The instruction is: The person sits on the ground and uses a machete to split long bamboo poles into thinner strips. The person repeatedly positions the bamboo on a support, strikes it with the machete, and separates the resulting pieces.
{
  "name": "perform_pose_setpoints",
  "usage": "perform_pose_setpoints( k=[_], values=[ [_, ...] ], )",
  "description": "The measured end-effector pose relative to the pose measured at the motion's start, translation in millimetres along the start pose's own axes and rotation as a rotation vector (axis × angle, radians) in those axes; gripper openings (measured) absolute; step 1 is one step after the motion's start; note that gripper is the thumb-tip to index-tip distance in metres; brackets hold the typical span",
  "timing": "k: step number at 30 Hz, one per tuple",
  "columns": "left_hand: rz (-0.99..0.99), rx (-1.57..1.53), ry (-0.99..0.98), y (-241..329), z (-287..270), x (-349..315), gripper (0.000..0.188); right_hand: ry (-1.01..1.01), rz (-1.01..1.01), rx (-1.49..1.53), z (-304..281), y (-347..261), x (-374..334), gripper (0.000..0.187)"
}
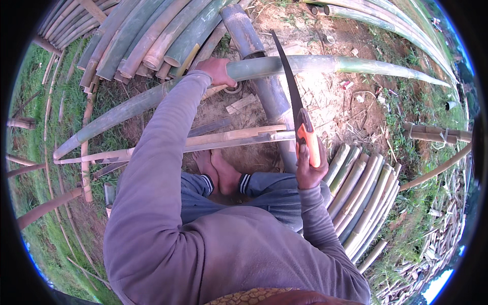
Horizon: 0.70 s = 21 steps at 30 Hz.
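A long green bamboo pole lies across in front of me, resting on a thick dark pipe-like log. My left hand is closed over the pole, left of that support. In my right hand is a hand saw, gripped by its orange and black handle. Its dark blade points away from me and passes across the pole just right of the support; I cannot tell whether the teeth touch the bamboo. Nearer to me, a thin split bamboo strip runs across to the same support.
Stacked bamboo poles fill the far left, and more long poles lie at the far right. Cut bamboo lengths sit in a pile beside my right arm. My bare feet are close behind the strip. Bamboo scraps cover the lower right.
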<state>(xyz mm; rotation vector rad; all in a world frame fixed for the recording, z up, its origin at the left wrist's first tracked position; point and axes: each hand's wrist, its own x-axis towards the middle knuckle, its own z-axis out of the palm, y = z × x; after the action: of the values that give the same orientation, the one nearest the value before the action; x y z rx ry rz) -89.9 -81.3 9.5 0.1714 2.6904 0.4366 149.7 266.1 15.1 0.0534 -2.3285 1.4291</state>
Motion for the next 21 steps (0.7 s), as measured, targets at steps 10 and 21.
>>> perform_pose_setpoints(
  k=[10,21],
  values=[
    [-0.013,-0.019,0.043,17.0,2.8,2.1,0.078,0.008,0.035,0.198,57.4,11.3,102.0,0.029],
    [-0.018,0.002,-0.004,-1.3,6.4,3.1,0.089,0.002,0.038,0.116,-43.1,-9.8,-63.0,0.050]
  ],
)
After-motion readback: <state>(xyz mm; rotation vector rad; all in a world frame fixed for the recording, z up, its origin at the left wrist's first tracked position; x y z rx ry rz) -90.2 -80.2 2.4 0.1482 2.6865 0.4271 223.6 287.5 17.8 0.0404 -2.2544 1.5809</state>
